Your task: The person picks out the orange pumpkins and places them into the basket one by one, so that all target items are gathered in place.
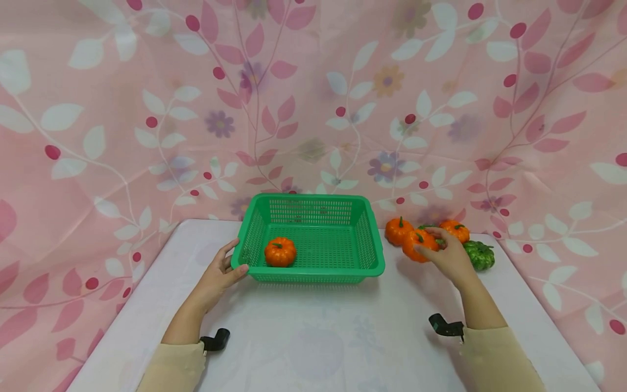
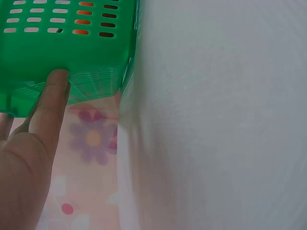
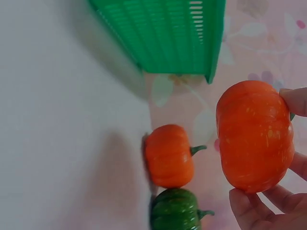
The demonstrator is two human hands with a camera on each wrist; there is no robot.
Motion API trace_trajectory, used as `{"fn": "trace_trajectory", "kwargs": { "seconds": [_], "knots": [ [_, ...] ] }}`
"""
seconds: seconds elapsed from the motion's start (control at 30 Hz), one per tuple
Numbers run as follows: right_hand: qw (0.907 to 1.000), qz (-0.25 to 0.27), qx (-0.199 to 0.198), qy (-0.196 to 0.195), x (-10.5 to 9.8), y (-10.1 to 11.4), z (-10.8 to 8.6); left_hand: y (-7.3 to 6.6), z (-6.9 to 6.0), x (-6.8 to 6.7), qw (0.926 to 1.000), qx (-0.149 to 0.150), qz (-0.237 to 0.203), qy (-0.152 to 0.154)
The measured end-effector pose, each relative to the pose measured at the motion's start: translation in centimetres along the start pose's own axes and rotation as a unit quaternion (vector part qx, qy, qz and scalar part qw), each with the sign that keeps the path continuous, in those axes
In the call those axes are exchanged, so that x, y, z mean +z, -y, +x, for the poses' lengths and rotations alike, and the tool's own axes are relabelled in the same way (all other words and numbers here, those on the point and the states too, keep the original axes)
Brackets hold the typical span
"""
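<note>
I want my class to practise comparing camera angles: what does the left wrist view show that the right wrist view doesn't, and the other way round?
Only the left wrist view shows the left hand, touching the green basket, and patches of orange showing through the basket's slots.

Only the right wrist view shows the right hand holding an orange pumpkin, with a second orange pumpkin and a green pumpkin beyond it.

Both share part of the basket, the white table surface and the pink patterned backdrop.
</note>
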State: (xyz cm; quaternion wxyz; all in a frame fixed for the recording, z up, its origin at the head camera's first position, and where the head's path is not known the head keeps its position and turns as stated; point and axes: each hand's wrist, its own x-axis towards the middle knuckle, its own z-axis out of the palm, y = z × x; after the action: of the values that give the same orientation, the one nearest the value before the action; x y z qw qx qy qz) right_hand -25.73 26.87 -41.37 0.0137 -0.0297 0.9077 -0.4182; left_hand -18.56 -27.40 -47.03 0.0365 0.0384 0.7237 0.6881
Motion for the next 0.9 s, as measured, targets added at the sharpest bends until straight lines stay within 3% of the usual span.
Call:
{"fn": "trace_trajectory", "kwargs": {
  "seconds": [0.5,0.9],
  "knots": [
    [0.9994,-0.009,-0.034,0.008,-0.6,5.1,-0.8,0.1,0.1,0.0,1.0,0.001,-0.005,0.003],
    [0.9965,0.0,-0.079,0.025,-0.1,9.2,-0.3,0.1,0.0,0.0,1.0,0.004,-0.004,0.002]
  ]
}}
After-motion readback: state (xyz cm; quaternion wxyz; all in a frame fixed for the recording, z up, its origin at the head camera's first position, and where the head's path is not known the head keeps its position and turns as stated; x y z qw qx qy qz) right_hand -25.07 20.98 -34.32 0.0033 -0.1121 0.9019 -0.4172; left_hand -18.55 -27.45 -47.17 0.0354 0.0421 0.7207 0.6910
